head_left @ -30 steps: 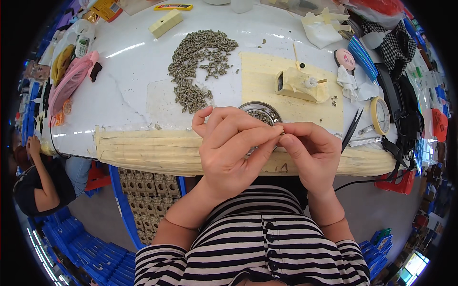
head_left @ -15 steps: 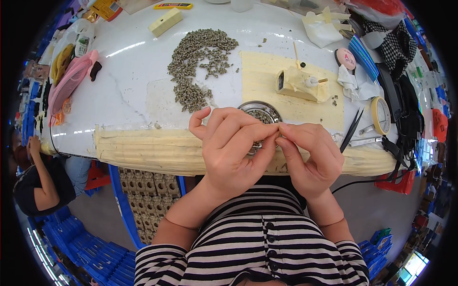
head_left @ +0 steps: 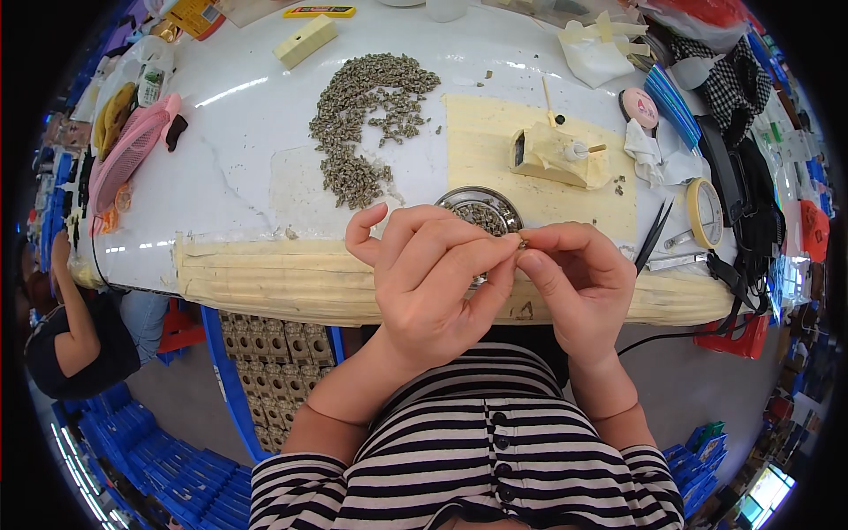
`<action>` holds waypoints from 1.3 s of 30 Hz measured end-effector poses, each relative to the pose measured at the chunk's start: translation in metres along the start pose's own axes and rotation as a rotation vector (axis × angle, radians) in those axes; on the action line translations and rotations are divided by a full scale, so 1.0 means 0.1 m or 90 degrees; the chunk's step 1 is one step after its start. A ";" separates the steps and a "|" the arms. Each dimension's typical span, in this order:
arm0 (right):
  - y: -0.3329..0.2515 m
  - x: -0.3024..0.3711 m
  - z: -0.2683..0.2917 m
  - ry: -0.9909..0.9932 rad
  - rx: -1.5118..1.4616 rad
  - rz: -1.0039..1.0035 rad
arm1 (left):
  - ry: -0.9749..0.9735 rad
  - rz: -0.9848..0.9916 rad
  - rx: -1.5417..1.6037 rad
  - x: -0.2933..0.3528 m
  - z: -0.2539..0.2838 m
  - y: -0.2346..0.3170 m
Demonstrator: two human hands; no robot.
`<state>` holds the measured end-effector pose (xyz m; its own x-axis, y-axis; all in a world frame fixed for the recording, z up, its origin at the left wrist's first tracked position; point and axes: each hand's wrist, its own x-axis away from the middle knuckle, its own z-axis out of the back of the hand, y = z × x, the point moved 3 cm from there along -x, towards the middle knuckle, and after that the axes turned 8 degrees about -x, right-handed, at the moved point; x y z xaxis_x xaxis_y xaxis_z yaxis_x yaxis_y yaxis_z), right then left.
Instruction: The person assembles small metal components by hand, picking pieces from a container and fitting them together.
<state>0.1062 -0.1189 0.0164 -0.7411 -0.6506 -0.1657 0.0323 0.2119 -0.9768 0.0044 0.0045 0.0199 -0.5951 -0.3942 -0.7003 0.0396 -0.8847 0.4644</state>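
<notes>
Above the taped front edge of the table, my left hand and my right hand meet fingertip to fingertip. Thumb and forefinger of each are pinched around one small metal part, mostly covered by the fingers. The other fingers of my left hand are loosely curled, the little finger sticking out. Just beyond them sits a round metal dish with small metal parts in it; my left hand hides its near side. A large heap of similar small metal parts lies farther off to the left.
A tape-wrapped block with a stick stands beyond my right hand. Black tweezers and a tape roll lie at right. A pink mesh object is far left. Below the edge is a blue crate of metal housings. A co-worker sits left.
My right hand's fingers have opened out slightly and shifted a little, so a bit of the small metal part shows between the fingertips. The co-worker's arm at left has moved.
</notes>
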 end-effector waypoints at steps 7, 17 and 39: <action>-0.09 -0.06 -0.06 -0.057 0.337 0.351 | -0.001 0.040 0.000 0.01 -0.04 -0.03; -0.16 -0.03 -0.10 -0.090 0.481 0.466 | -0.023 0.045 0.010 0.00 -0.03 -0.04; 0.01 -0.02 0.02 -0.059 -0.219 -0.154 | -0.017 -0.024 -0.004 0.03 0.05 0.01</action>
<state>0.1088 -0.1191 0.0152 -0.6360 -0.7709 0.0357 -0.3724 0.2661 -0.8891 -0.0013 0.0039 0.0215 -0.6170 -0.3537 -0.7030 0.0218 -0.9006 0.4340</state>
